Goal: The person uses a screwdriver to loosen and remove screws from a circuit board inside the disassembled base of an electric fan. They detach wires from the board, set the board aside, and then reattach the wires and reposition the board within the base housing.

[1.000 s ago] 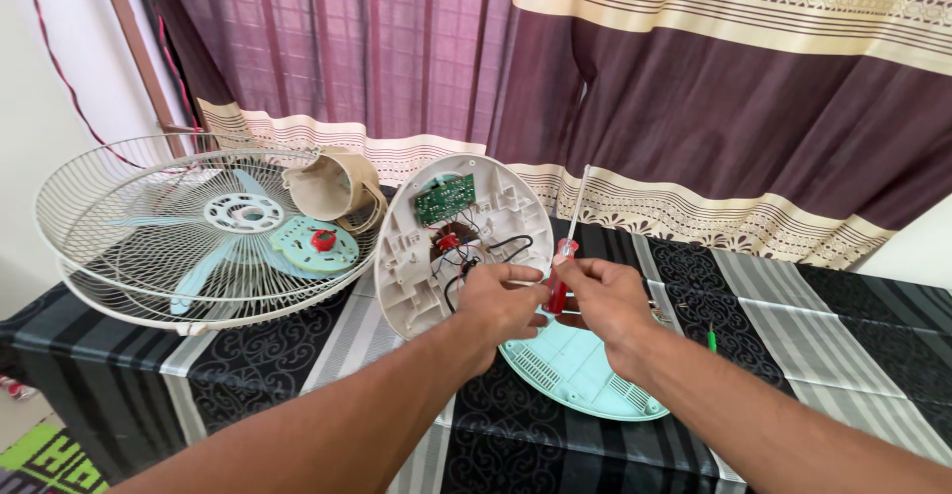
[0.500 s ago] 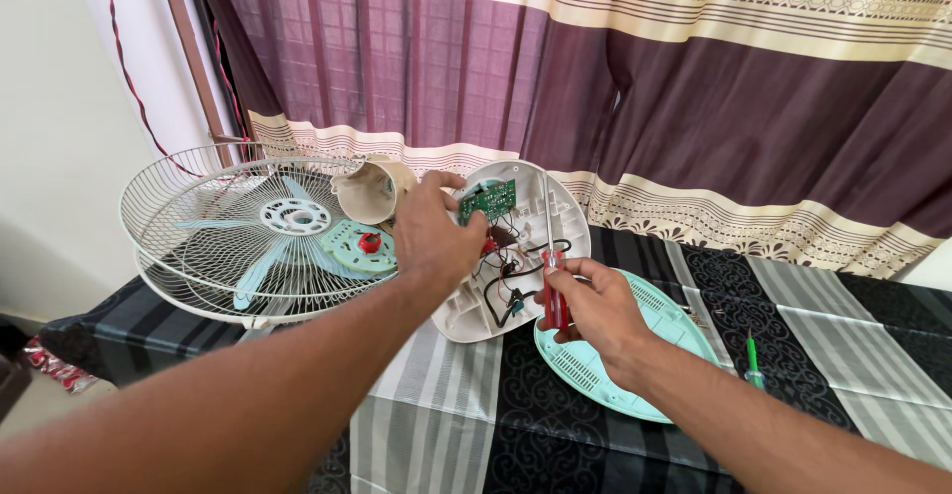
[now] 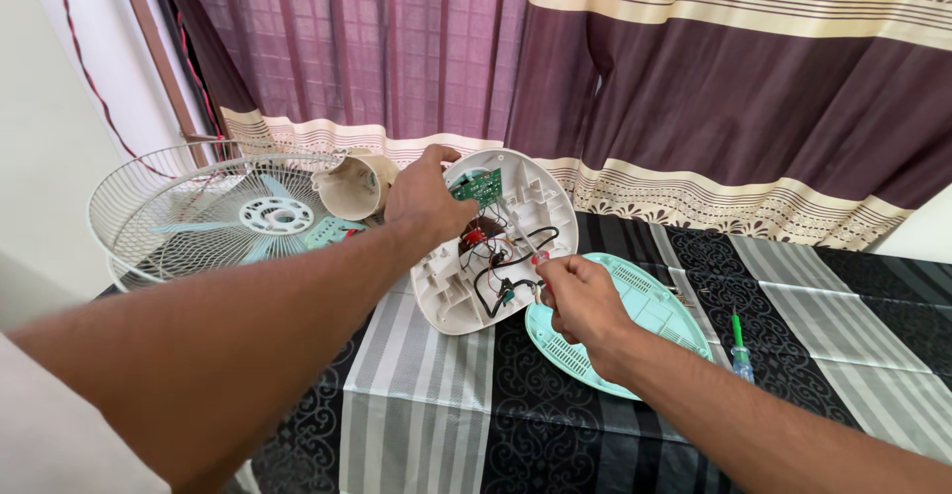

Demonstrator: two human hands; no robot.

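Observation:
A white oval fan base shell stands tilted on the table, its inside facing me with a green circuit board and black and red wires. My left hand grips the shell's upper left edge. My right hand pinches a small red-handled tool at the wires near the shell's lower right. A mint green perforated base cover lies flat under my right hand.
A wire fan guard with pale blades lies at the left, a beige motor housing beside it. A green-handled screwdriver lies at the right on the black and grey striped tablecloth. Maroon curtains hang behind.
My left hand has moved from the shell's middle up to its top left edge. The view has shifted left. My right hand stays at the wires with the red tool.

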